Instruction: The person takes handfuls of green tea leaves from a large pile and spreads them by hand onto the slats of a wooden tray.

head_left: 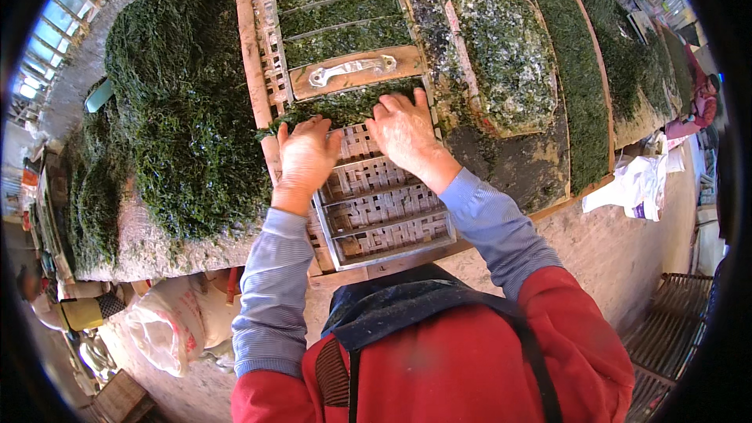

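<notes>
A slatted rectangular frame (385, 249) lies before me over a woven strip mat (388, 229), on a wooden-edged board. My left hand (305, 155) rests palm down at the left end of one slot, its fingers on dark green stringy plant material (352, 100). My right hand (405, 129) presses down on the same strip near its right end, fingers spread. Just beyond my hands lies a wooden block (355, 71) with a metal pull handle (352, 70). Slots past the block are filled with green material (346, 12); nearer slots show bare weave. My fingertips are partly hidden.
A large heap of green strands (182, 106) lies on the left. To the right is a shallow framed bed (505, 53) of green bits mixed with white, then a long green-filled strip (570, 70). White sacks (170, 317) stand below the table. Another person (699, 106) is at far right.
</notes>
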Action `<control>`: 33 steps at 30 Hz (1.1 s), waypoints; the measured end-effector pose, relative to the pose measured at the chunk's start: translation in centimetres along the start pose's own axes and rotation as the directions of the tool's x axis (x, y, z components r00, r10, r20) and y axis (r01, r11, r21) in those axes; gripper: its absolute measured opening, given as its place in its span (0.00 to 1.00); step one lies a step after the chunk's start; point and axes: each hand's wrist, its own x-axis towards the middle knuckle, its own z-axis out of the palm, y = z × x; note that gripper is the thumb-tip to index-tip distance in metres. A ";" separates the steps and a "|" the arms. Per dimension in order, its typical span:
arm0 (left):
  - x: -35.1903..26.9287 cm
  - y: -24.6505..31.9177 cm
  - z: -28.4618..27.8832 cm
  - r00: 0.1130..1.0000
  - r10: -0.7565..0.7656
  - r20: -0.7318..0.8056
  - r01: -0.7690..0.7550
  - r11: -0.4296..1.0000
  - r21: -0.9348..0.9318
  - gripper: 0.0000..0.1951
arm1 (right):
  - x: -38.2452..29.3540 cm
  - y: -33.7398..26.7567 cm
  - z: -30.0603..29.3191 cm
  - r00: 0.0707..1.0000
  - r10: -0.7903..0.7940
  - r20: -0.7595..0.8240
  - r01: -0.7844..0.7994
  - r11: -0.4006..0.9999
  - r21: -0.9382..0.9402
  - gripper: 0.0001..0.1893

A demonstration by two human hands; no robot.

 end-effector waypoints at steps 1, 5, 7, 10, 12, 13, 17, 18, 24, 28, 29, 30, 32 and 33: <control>0.1 -0.9 -0.8 0.999 -0.042 0.022 0.045 0.978 -0.203 0.17 | 0.3 -0.8 -0.6 0.996 -0.009 0.087 0.006 0.999 0.032 0.18; -0.4 -5.0 -0.2 0.961 -0.135 -0.241 0.092 0.979 -0.184 0.27 | 0.9 -3.4 1.8 0.948 -0.250 -0.197 0.285 0.943 0.174 0.21; -0.3 -6.4 0.7 0.991 -0.029 -0.129 0.035 0.999 0.039 0.35 | 2.2 -4.4 3.5 0.945 -0.322 -0.049 0.322 0.902 0.287 0.27; 0.8 -7.7 1.5 0.993 -0.004 -0.118 0.009 0.999 0.041 0.29 | 2.9 -5.4 4.4 0.958 -0.287 -0.014 0.279 0.916 0.287 0.28; 1.7 -7.8 1.0 0.987 0.049 -0.150 -0.036 0.995 0.089 0.22 | 3.0 -5.6 3.8 0.962 -0.264 0.069 0.233 0.928 0.291 0.28; 2.2 -7.3 0.6 0.997 0.005 -0.074 0.004 0.993 0.116 0.21 | 2.9 -5.6 4.0 0.964 -0.255 0.074 0.224 0.932 0.286 0.28; 5.1 -4.1 -1.8 0.983 -0.043 0.178 0.031 0.997 0.071 0.15 | 2.7 -5.8 6.0 0.977 -0.211 -0.026 0.210 0.940 0.270 0.24; 6.0 -3.6 -1.9 0.983 0.047 0.178 -0.041 0.998 -0.036 0.15 | 2.8 -5.9 6.0 0.978 -0.207 -0.017 0.203 0.939 0.277 0.24; 6.5 -1.3 -3.7 0.993 0.110 0.031 -0.071 0.806 -0.588 0.14 | 3.0 -5.9 5.8 0.980 -0.156 0.121 0.109 0.940 0.324 0.21; 3.0 -4.9 2.1 0.993 -0.058 -0.102 -0.022 0.761 -0.648 0.10 | 3.1 -5.8 5.0 0.986 -0.134 0.098 0.094 0.937 0.335 0.19; 2.5 -4.6 3.5 0.959 -0.021 -0.283 -0.131 0.851 -0.508 0.10 | 2.9 -5.3 6.0 0.988 -0.114 -0.101 0.144 0.911 0.386 0.15; 2.7 -5.8 5.1 0.957 -0.110 -0.270 -0.084 0.781 -0.618 0.10 | 2.9 -4.8 6.1 0.981 -0.114 -0.157 0.176 0.863 0.474 0.12; 2.3 -8.0 7.3 0.938 -0.113 -0.329 -0.065 0.872 -0.485 0.13 | 3.2 -3.4 5.5 0.999 0.003 -0.037 0.025 0.686 0.727 0.04; 2.2 -7.5 7.3 0.936 -0.117 -0.331 -0.052 0.887 -0.459 0.11 | 2.9 -3.4 5.2 0.895 0.249 -0.371 0.175 0.567 0.805 0.04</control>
